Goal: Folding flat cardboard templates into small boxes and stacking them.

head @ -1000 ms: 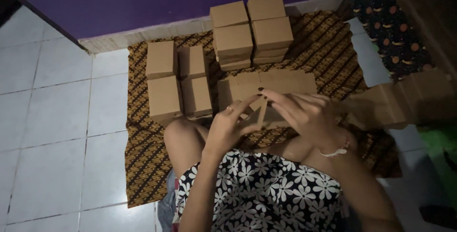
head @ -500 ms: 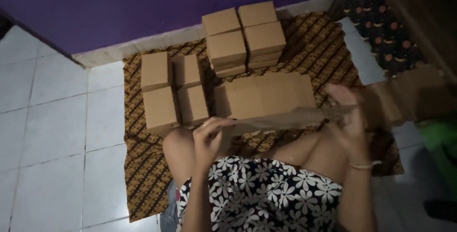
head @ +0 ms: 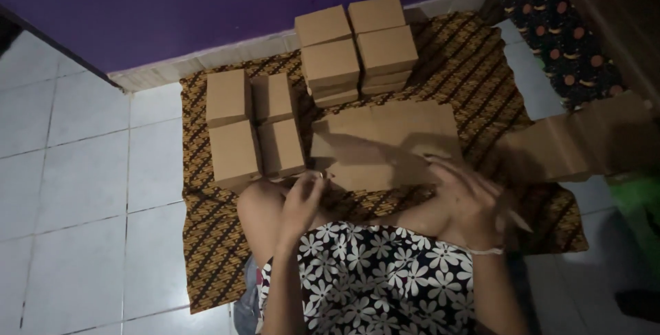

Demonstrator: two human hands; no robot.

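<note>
Both hands meet at a flat sheet of brown cardboard [head: 385,146] in front of our lap. Our left hand [head: 302,201] sits at about seven o'clock from the sheet's middle, fingers curled, pinching the sheet's near left corner. Our right hand [head: 471,201] sits at about four o'clock, palm down with fingers spread loosely over the sheet's near right edge; we cannot tell whether it grips the cardboard or only rests on it. The sheet lies on a brown patterned cloth [head: 206,239], its long axis running left to right, from nine to three o'clock, so each hand has one end and neither is clearly nearer the middle. Beyond the sheet, at about eleven o'clock, four closed brown boxes [head: 254,128] stand in a tight block. At twelve o'clock, against a purple wall [head: 172,12], more brown boxes are stacked [head: 357,46]. A floral dress [head: 385,280] covers our knees.
</note>
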